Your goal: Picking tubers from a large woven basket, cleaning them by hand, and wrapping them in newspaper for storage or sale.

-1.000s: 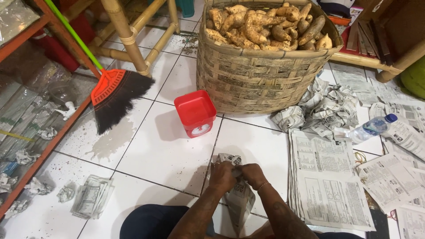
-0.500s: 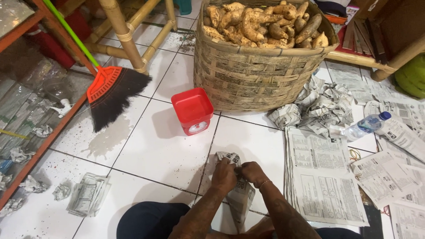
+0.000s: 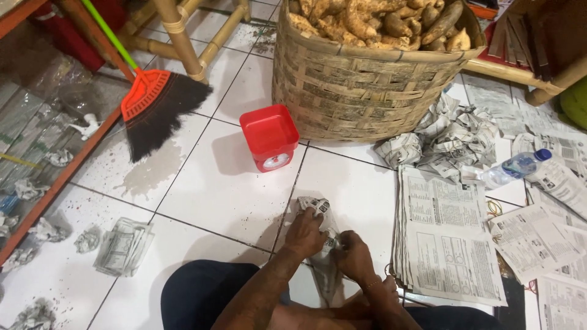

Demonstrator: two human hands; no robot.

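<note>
On the tiled floor [image 3: 202,183], both hands [image 3: 327,244] gripping newspaper bundle [image 3: 319,208]

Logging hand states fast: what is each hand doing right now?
Left hand: closed on the newspaper bundle.
Right hand: closed on the same bundle, lower down.

White tiled floor [image 3: 214,177], dusty and stained; bamboo chair legs [image 3: 180,40] behind; orange shelf frame [image 3: 58,183] at left.
</note>
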